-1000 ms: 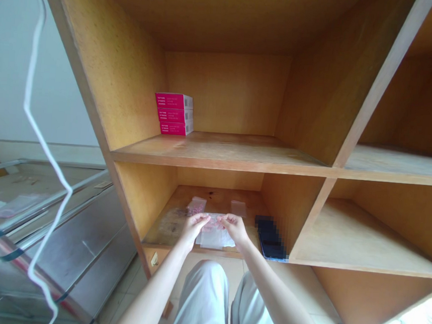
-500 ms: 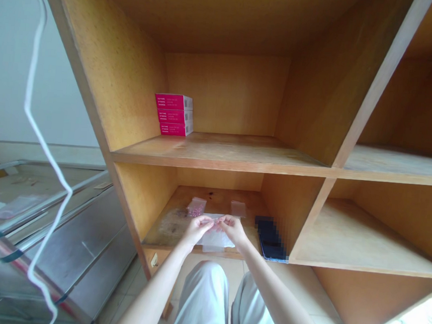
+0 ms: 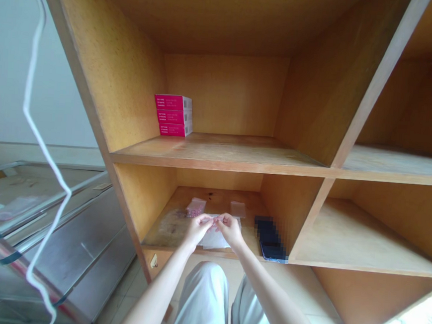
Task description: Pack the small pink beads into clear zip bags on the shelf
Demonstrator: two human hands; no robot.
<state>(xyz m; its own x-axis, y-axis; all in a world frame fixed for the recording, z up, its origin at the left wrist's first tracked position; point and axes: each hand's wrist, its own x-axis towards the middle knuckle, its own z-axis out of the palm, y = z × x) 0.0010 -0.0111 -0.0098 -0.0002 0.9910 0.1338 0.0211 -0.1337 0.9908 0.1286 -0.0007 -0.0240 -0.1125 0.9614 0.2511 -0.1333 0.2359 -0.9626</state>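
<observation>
My left hand (image 3: 199,227) and my right hand (image 3: 230,229) meet over the lower shelf, thumbs and fingers pinched close together. Between the fingertips is something small and pinkish, too fine to make out. Beneath them lies a white sheet (image 3: 214,240), partly covered by the hands. Just beyond my left hand is a small clear bag of pink beads (image 3: 196,208). Past my right hand a clear, flat plastic bag (image 3: 238,209) rests on the wood.
A dark phone (image 3: 272,245), partly pixelated, lies at the shelf's right. Several pink boxes (image 3: 174,115) are stacked on the upper shelf (image 3: 232,148). At left stand a metal-framed cart (image 3: 94,227) and a hanging white cable (image 3: 30,82). My knees are below the shelf edge.
Both hands have shifted slightly and drawn a little closer together, still pinching. The clear plastic piece that hung below the white sheet near the front edge no longer shows there.
</observation>
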